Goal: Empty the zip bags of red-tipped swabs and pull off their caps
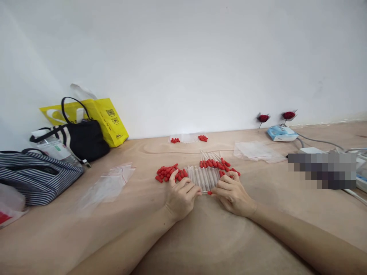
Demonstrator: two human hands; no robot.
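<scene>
My left hand (183,195) is closed in a pinch on the left end of a thin clear dropper tube (204,192). At the tube's right end is a red rubber bulb (210,193), pinched by the fingers of my right hand (235,194). Whether the bulb is seated on the tube is too small to tell. Just beyond my hands lies a row of clear tubes (203,177), side by side. A pile of red bulbs (168,172) is by my left fingers. Droppers with red bulbs fitted (213,163) lie behind the row, partly hidden by my right hand.
Clear zip bags lie to the left (110,187) and right (255,151). By the wall, another bag (187,138) has two small groups of red bulbs. A striped bag (57,179), a black bag (88,141) and a yellow bag (110,122) stand left; a tissue pack (282,133) and cables are right.
</scene>
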